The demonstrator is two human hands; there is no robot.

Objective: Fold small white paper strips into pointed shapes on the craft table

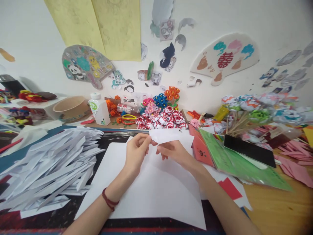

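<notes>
Both my hands are raised close together over the far part of a large white paper sheet (146, 195). My left hand (138, 151) has its thumb and forefinger pinched, the other fingers curled in. A small dark reddish tip shows at these fingertips, too small to name. Just to the right, my right hand (174, 152) bends its thumb and forefinger toward each other, fingers curled below. A narrow gap parts the two hands. White paper (171, 135) lies right behind the fingertips; whether either hand grips its edge is unclear.
Folded white paper strips (56, 166) are heaped at left. Red-and-white paper flowers (161, 121) and a white bottle (99, 109) stand along the back. At right lie a green packet (244, 163), a black phone (249, 150), red paper pieces (231, 188) and flowers on sticks (237, 122).
</notes>
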